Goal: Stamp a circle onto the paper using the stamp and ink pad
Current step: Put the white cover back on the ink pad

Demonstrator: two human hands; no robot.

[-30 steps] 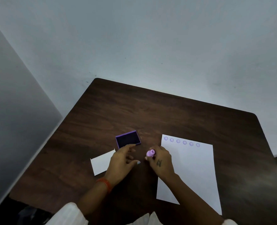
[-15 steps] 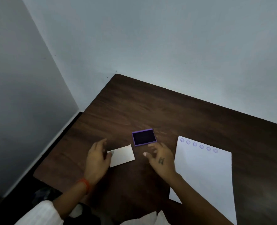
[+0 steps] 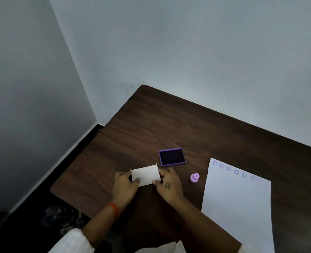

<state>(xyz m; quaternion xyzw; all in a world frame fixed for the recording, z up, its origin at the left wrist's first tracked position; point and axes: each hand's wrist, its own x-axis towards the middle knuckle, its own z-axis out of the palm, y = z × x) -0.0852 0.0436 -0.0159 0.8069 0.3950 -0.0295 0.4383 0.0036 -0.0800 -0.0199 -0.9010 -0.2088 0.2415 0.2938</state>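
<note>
A white sheet of paper (image 3: 238, 201) lies at the right of the dark wooden table, with a row of several purple circles along its top edge. The open purple ink pad (image 3: 172, 156) sits at the middle of the table, its dark pad showing. The small lilac stamp (image 3: 194, 178) stands by itself between the ink pad and the paper. Just in front of the ink pad, a small white card-like lid (image 3: 145, 174) is held from both sides: my left hand (image 3: 125, 185) grips its left edge, my right hand (image 3: 167, 185) its right edge.
The table (image 3: 151, 121) stands in a room corner, with grey-white walls behind it and to its left. Its left edge drops to a dark floor (image 3: 41, 225). White sleeves show at the bottom of the view.
My right hand has let go of the stamp, which now stands alone on the table. Both hands have moved to the white lid and taken hold of it. The view has swung left.
</note>
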